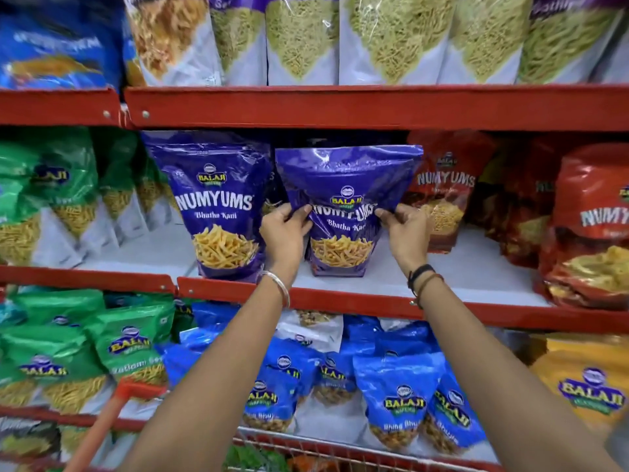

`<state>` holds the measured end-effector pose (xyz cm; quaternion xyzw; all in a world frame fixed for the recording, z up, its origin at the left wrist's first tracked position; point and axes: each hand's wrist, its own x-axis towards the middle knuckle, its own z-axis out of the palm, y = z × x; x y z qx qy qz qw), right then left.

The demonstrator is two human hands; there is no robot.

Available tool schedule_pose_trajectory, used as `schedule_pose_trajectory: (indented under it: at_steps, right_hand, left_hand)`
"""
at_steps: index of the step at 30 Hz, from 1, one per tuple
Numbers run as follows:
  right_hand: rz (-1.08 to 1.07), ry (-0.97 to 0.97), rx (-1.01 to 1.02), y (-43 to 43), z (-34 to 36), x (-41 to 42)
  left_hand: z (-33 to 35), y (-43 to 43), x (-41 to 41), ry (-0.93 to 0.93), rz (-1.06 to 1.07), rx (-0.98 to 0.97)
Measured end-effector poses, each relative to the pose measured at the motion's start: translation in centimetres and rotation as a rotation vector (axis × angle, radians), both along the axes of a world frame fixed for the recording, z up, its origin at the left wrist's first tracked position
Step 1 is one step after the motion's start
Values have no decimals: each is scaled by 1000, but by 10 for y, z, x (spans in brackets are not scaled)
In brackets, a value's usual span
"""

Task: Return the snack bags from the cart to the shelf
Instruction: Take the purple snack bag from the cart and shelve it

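Note:
A purple Numyums snack bag [343, 185] stands upright on the middle shelf [340, 303], its base on the white shelf board. My left hand [284, 229] pinches the bag's left edge and my right hand [406, 233] pinches its right edge, both at mid height. A second identical purple bag [216, 206] stands just to its left, apart from my hands. The cart's wire rim [306, 447] and red handle [112, 417] show at the bottom of the view, with green and orange packs inside it, partly hidden by my arms.
Red Numyums bags [592, 226] fill the right of the middle shelf, green bags [51, 199] the left. Bare white shelf board lies right of the held bag. Blue bags [401, 400] and green bags crowd the lower shelf; white sev bags [391, 39] line the top one.

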<state>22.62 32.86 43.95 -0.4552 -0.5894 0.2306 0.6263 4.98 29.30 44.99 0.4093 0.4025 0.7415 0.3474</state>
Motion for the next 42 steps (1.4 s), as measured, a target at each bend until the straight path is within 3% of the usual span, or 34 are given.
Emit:
schedule_pose_trajectory:
  at_steps: [5, 9, 13, 16, 19, 22, 29, 42]
  right_hand:
    - [-28, -15, -76, 33, 0, -4]
    - [-45, -62, -73, 91, -16, 5]
    - [-120, 45, -118, 74, -9, -7]
    - [-54, 184, -110, 40, -11, -20]
    - [32, 226, -302, 19, -25, -30]
    - [185, 220, -475, 15, -38, -33]
    - [206, 189, -508, 0, -36, -30]
    - [185, 197, -471, -51, -40, -21]
  left_hand:
    - [-3, 52, -13, 52, -3, -49]
    - [5, 84, -24, 341, 135, -99]
    - [-1, 103, -30, 233, -31, -27]
    - [-8, 87, -23, 283, 43, -24]
    - [-21, 60, -10, 262, 31, -66]
    - [-39, 45, -1, 184, -150, -198]
    - [-52, 28, -7, 241, -375, -159]
    - [-44, -30, -21, 209, -409, -243]
